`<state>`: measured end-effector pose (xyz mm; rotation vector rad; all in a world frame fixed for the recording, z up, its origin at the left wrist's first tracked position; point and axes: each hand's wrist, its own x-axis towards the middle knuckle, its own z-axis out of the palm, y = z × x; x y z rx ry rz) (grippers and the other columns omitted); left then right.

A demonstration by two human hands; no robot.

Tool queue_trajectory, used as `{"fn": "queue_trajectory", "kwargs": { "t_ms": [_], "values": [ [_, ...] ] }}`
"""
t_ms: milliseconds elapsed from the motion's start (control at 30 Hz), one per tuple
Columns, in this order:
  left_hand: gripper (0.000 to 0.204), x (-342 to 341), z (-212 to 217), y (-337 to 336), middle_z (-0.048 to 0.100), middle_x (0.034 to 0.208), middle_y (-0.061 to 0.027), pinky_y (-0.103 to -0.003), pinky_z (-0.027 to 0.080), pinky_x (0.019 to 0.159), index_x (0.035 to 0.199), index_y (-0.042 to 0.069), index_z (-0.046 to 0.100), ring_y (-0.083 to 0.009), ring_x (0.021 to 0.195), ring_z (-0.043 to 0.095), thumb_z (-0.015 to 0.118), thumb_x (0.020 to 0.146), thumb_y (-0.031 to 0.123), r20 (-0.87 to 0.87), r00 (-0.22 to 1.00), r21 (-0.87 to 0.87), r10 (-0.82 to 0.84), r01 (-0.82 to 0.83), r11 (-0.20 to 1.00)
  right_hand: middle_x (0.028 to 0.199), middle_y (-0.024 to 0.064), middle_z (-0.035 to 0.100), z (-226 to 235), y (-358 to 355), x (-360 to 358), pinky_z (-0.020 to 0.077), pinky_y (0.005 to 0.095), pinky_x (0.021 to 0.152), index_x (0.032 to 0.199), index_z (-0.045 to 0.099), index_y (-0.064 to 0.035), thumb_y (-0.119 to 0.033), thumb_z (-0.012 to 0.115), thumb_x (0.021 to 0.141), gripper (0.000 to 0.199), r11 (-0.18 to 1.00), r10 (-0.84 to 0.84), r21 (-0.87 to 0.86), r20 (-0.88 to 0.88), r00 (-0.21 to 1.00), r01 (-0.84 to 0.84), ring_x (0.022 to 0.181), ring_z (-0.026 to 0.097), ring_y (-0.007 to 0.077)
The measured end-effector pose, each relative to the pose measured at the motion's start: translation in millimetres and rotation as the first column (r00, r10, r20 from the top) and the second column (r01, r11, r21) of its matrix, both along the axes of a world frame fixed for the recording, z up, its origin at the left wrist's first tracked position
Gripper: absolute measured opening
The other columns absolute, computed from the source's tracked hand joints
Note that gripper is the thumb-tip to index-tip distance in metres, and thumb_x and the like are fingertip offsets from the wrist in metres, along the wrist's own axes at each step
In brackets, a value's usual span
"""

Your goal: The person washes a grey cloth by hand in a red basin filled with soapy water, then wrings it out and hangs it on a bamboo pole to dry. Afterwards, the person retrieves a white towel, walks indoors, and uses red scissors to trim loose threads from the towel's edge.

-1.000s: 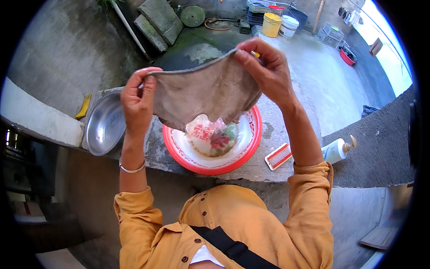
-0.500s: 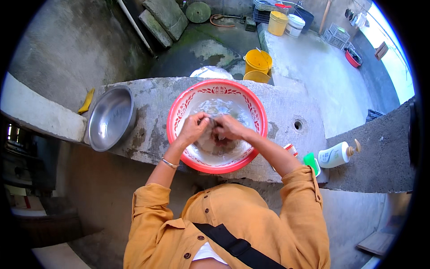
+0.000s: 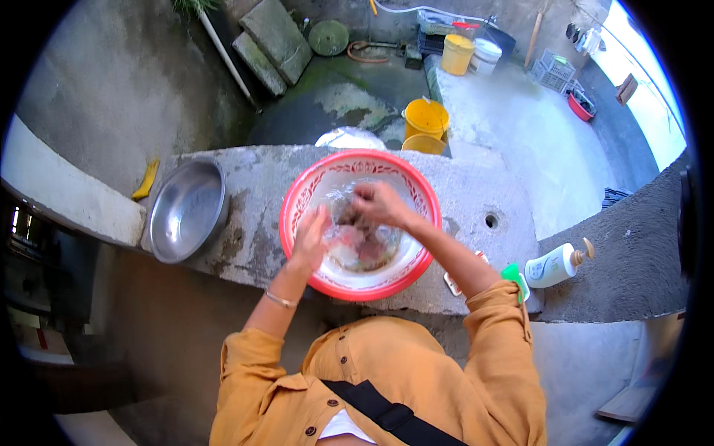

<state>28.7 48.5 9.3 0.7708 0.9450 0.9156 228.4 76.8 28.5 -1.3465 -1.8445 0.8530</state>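
Basin [image 3: 364, 292], red-rimmed: left hand [image 3: 309, 236] inside, fingers unfurled; right hand [image 3: 379, 204] at blurred cloth [image 3: 348, 217], fingers curled, clamped or not I can't tell

Concrete ledge [image 3: 476, 189] under basin [image 3: 364, 291], bowl [image 3: 186, 212].

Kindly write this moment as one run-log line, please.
left hand: inside round red-rimmed white basin, fingers blurred | right hand: at wet brownish cloth, grip unclear | left of basin: shallow silver metal bowl
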Motion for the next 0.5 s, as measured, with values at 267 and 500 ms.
{"fn": "queue_trajectory", "kwargs": {
  "t_ms": [267, 500],
  "values": [
    [0.067, 17.0, -40.0, -30.2, 0.045, 0.125, -0.0191, -0.055, 0.033, 0.1, 0.128, 0.001, 0.037, -0.0373, 0.11, 0.049, 0.028, 0.09, 0.056, 0.765, 0.644, -0.349, 0.014, 0.396, 0.849, 0.067, 0.0009, 0.053, 57.5, -58.1, -26.6, 0.0416, 0.0229, 0.055, 0.078, 0.055, 0.001, -0.012, 0.05, 0.076, 0.014, 0.945, 0.163, -0.15, -0.555, 0.816, -0.291, 0.062, 0.048, 0.0064],
    [0.048, 21.6, -1.6, -36.3, 0.055, 0.115, -0.0178, -0.037, 0.048, 0.088, 0.115, -0.002, 0.051, -0.0233, 0.105, 0.056, 0.037, 0.093, 0.038, 0.035, 0.863, 0.322, -0.505, 0.468, 0.823, 0.068, 0.007, 0.051, 122.2, -115.0, -35.7, 0.0398, 0.0295, 0.061, 0.071, 0.055, -0.0002, -0.005, 0.053, 0.075, 0.007, 0.747, 0.653, 0.268, -0.467, 0.596, -0.608, 0.065, 0.051, 0.0178]
  ]
}}
